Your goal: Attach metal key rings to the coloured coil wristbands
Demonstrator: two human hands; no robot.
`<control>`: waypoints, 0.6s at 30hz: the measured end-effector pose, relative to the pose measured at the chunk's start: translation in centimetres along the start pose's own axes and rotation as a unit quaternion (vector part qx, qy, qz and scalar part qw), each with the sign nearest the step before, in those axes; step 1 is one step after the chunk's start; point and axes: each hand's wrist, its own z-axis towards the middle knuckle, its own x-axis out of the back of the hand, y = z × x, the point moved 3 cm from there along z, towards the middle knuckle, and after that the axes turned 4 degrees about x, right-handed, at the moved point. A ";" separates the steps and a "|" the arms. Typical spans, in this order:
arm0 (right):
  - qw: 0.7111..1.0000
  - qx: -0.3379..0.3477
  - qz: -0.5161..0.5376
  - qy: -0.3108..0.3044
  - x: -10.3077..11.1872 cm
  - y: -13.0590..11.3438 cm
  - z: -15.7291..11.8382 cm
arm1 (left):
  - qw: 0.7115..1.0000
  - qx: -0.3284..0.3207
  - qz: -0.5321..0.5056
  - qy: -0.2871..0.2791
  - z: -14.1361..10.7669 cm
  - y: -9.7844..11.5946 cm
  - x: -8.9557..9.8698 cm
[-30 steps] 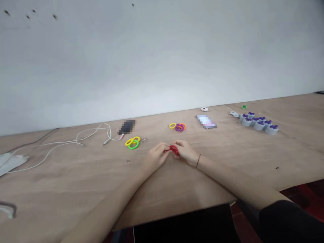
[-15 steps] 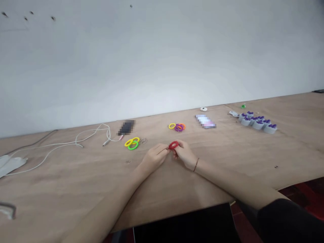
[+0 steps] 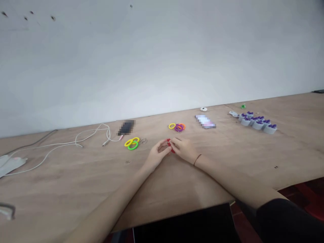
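Observation:
A red spiral coil ring (image 3: 172,148) is pinched between my two hands above the middle of the wooden table. My left hand (image 3: 158,154) holds its left side with thumb and fingers. From the right, my right hand (image 3: 184,148) grips the same coil, and its fingers hide part of it. Left of the hands lie yellow spiral coil rings (image 3: 129,142) and a green coil ring (image 3: 133,145), with metal split rings (image 3: 143,141) beside them. Beyond the hands sits a small group with a yellow coil (image 3: 172,126), a purple coil (image 3: 179,128) and an orange coil (image 3: 183,126).
A dark phone (image 3: 126,127) with a white cable (image 3: 76,139) lies at left. A lit phone (image 3: 205,121) and a white oval object (image 3: 204,109) are at back right. Several light round pieces with purple tops (image 3: 258,125) stand farther right. A wall (image 3: 162,60) rises behind the table (image 3: 192,182).
The red coil has been turned and lowered between my fingers, so less of its loop shows. My left fingers have spread a little, and my right hand has rotated over the coil.

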 end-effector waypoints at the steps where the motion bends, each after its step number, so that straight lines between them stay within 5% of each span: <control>1: 1.000 0.009 0.011 0.009 0.0 -0.2 0.0 | 1.000 -0.003 0.001 0.002 0.0 0.0 0.0; 7: 0.968 -0.100 0.225 0.048 -0.4 0.5 0.2 | 0.998 -0.029 0.037 0.029 0.3 -0.3 0.8; 15: 0.829 -0.285 0.478 0.061 -1.1 1.5 0.3 | 0.996 0.004 0.037 0.079 0.7 -1.1 1.6; 18: 0.813 -0.291 0.501 0.053 -1.0 1.6 0.2 | 0.993 -0.008 0.064 0.096 0.9 -1.1 2.0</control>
